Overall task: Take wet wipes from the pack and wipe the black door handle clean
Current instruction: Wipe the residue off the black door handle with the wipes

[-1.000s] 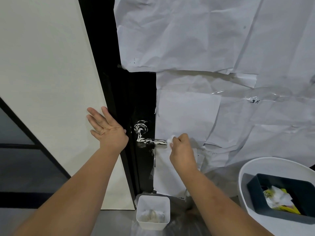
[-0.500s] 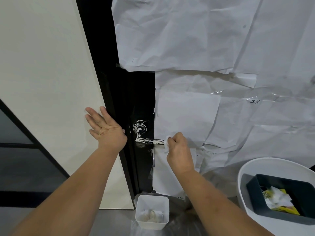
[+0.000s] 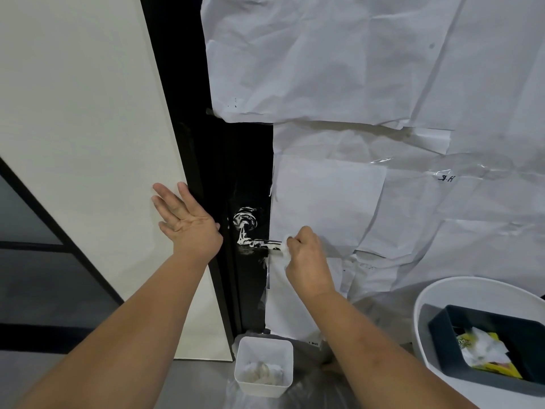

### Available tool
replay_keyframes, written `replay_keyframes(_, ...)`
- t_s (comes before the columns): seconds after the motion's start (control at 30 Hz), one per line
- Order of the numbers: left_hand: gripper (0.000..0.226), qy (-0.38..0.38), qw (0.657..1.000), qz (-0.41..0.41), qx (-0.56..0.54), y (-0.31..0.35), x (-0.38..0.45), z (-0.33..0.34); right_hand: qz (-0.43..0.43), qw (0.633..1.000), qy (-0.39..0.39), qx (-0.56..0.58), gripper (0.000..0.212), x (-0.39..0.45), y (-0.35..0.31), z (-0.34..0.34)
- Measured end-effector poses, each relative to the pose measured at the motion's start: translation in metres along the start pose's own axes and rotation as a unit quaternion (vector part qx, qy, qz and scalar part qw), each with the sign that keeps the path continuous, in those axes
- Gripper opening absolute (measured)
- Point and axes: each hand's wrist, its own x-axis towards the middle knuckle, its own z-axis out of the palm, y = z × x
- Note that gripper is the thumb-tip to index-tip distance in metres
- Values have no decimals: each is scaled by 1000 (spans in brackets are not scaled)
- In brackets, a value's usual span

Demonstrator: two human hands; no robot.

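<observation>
my left hand (image 3: 188,228) lies flat on the wall left of the handle (image 3: 253,242), my right hand (image 3: 306,258) closes off its tip; only the smeared stretch between them is reachable. below, a white bin (image 3: 264,364) stands on the floor, a tub (image 3: 424,305) at right.

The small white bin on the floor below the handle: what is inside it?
Inside the small white bin lie crumpled whitish wipes, heaped at the bottom. What lies beneath them cannot be seen, because they cover the bin's floor.
</observation>
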Motion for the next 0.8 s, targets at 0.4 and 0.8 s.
replay_keyframes(0.4, 119, 4, 1000, -8, 2, -1, 0, 2, -9, 998, -39, -50, 31, 3, -2, -8)
replay_keyframes(0.8, 118, 36, 999, 19, 11, -3, -1, 6, -20, 997, -66, -18, 26, 10, -15, -5)
